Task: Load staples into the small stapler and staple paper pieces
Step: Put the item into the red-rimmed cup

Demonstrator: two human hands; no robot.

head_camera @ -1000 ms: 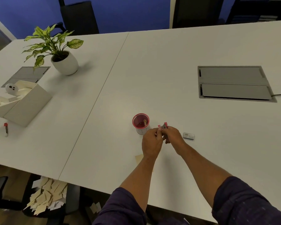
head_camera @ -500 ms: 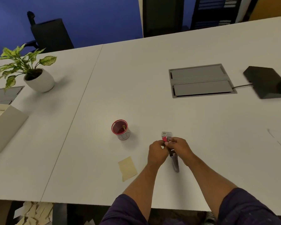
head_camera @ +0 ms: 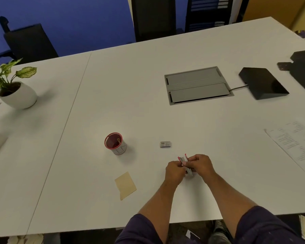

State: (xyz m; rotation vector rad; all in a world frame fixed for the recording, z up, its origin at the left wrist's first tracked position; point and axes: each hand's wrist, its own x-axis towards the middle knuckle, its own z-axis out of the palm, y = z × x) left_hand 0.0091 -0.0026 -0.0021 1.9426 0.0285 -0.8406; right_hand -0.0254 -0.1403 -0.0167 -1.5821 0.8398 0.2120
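Pink-and-metal small stapler (head_camera: 184, 162) now lifted off white desk (head_camera: 148, 106), left hand (head_camera: 174, 171) and right hand (head_camera: 200, 164) both pinching it, just beside small grey staple box (head_camera: 165, 144). Guessing mid-loading; tan paper piece (head_camera: 125, 185) waiting nearby.

The table (head_camera: 148, 111) was plain white, its inset hatch (head_camera: 197, 85) grey. The stapler (head_camera: 184, 160) showed pink-red with silver metal. The cup (head_camera: 115, 143) was red inside and at the rim, white outside. The paper piece (head_camera: 125, 185) was pale tan, the sleeves (head_camera: 264, 226) dark purple, the wall (head_camera: 69, 18) deep blue, the leaves (head_camera: 11, 71) green mottled with cream.
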